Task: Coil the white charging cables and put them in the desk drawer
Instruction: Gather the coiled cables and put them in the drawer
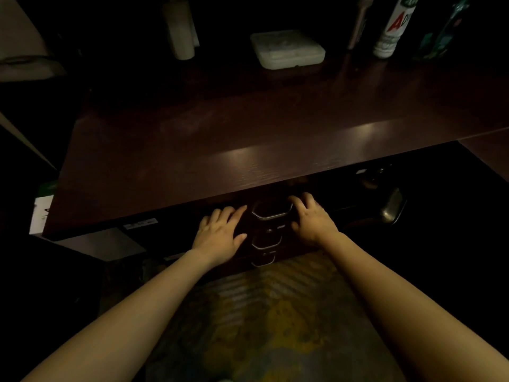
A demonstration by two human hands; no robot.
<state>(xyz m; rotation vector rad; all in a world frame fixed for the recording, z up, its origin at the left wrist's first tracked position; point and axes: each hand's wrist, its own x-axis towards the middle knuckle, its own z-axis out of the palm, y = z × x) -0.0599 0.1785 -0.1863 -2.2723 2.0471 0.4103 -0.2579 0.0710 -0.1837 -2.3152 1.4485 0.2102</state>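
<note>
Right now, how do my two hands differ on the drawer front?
The left hand lies left of the top handle, fingers flat. The right hand sits right of it and higher, fingers more bent. Both rest on the drawer front, holding nothing.

We see the drawer handle (272,211) under the desk (209,150) edge, between the left hand (220,234) and right hand (311,217). A box (287,49) sits at the desk's back, bottles (394,26) to its right.

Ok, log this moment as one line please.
left hand flat on drawer front | right hand flat beside top handle | drawer looks shut | no white cables visible | desk
</note>
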